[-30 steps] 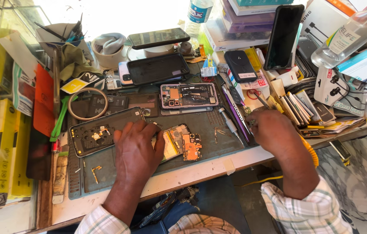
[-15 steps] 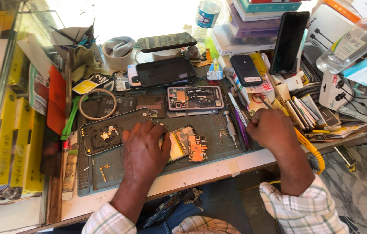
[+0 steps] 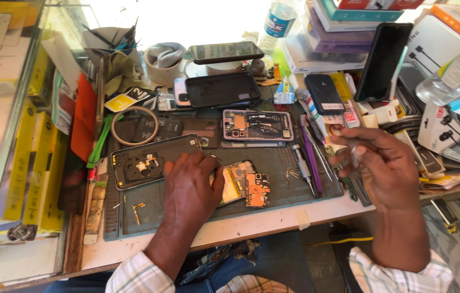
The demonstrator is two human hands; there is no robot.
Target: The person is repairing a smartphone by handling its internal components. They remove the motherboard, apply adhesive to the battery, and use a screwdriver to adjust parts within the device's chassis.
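My left hand (image 3: 189, 184) lies palm down on the left half of an opened phone (image 3: 247, 187), whose orange and yellow insides show to the right of my fingers. The phone rests on a dark grey work mat (image 3: 279, 173). My right hand (image 3: 382, 168) hangs raised over the mat's right edge, fingers curled and pinched together. Something small and pale seems to sit at the fingertips, too blurred to make out. A black phone back frame (image 3: 148, 163) lies just left of my left hand.
Behind lie a second opened phone with a purple rim (image 3: 257, 125), a black phone shell (image 3: 222, 89), a screwdriver (image 3: 301, 165) and a purple tool (image 3: 310, 154). A dark phone (image 3: 385, 54) stands upright among boxes and cables. A glass case (image 3: 2, 119) walls the left.
My right hand has lifted off the bench's right side and come up toward me with its fingers pinched. My left hand has stayed on the opened phone.
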